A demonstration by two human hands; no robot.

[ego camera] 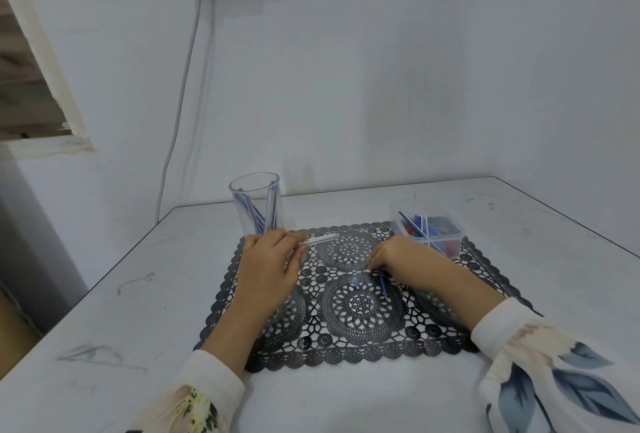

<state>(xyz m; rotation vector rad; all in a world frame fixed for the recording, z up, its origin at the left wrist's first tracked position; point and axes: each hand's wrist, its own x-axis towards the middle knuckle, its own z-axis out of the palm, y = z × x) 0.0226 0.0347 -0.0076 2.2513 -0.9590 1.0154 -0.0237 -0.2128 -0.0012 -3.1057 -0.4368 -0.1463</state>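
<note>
The left hand (273,259) is holding a clear tube (320,238) between thumb and curled fingers. The tube is pointing right and hanging just above the far part of the mat (346,346). The right hand (401,259) is resting on the mat with its fingers curled down, and its fingertips seem to be pinching the top end of a thin blue refill (382,283), though the grip is partly hidden. The refill is lying on the mat, running toward the person. A small blue cap (355,282) is lying just left of it, apart from both hands. A clear cup (256,204) with blue sticks in it is standing at the mat's far left corner, just behind the left hand. A plastic box (450,235) of blue and red parts is sitting on the far right corner, behind the right hand. The mat is lying on a white desk (138,294).
</note>
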